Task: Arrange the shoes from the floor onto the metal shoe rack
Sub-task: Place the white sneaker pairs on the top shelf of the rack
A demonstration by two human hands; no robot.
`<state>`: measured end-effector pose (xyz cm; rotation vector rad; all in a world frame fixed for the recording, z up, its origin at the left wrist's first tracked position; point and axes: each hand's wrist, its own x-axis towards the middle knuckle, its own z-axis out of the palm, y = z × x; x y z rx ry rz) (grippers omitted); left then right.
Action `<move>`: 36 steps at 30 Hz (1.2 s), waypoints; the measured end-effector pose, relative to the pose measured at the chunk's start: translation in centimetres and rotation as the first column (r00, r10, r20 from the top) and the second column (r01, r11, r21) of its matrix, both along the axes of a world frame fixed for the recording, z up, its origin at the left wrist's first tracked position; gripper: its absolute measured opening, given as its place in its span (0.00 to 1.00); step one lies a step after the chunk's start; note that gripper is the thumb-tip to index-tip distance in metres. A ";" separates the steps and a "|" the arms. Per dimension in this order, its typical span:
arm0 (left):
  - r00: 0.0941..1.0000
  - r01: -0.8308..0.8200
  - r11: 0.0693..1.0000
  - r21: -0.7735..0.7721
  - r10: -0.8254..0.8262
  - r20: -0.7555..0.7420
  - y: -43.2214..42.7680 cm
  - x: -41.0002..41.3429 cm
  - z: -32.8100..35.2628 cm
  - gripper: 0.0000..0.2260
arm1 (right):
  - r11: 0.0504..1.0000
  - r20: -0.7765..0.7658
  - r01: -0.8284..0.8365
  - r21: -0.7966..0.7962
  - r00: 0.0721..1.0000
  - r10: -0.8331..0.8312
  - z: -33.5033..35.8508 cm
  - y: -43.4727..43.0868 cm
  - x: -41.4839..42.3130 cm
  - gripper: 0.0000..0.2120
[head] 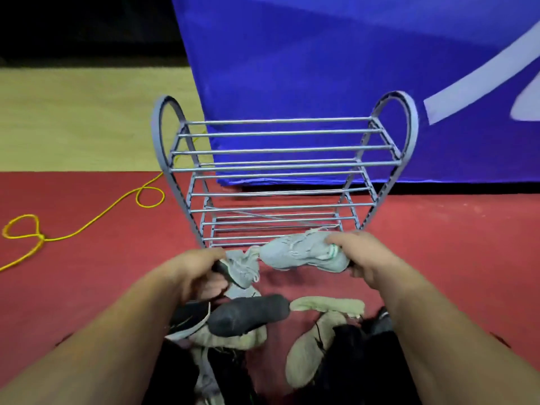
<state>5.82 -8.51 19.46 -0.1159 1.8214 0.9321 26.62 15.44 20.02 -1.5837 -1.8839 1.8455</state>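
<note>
A pale grey sneaker with green stripes (304,252) hangs in the air just in front of the lowest tier of the metal shoe rack (277,170). The right hand (361,252) grips it at the heel end, fingers curled over the top and toe pointing left. Beside it, almost touching toe to toe, is its grey mate (242,268), tilted downward. The left hand (201,270) holds this one by its opening, fingers closed round it. Both shoes are off the floor and neither rests on the rails yet.

The rack stands upright straight ahead, and no shoe shows on any of its tiers. Judging by this, the task is at its start: the first pair is lifted and about to be placed.

The next move likely calls for turning both shoes level, soles down, and setting them side by side across the rails so they do not slip between the bars.

Below the hands lies the pile to be sorted: a dark grey shoe (248,314), beige shoes (306,346) and a black-and-white shoe (187,320), lying over one another on the red floor (87,287). A yellow cord (87,226) loops off to the left, and a blue banner (321,68) hangs behind the rack.
</note>
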 end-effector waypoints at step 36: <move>0.869 -0.483 0.661 0.574 0.441 0.224 -7.5 6.5 11.7 0.10 | 0.589 -0.362 0.144 -0.795 0.666 -0.652 7.2 -11.7 2.0 0.11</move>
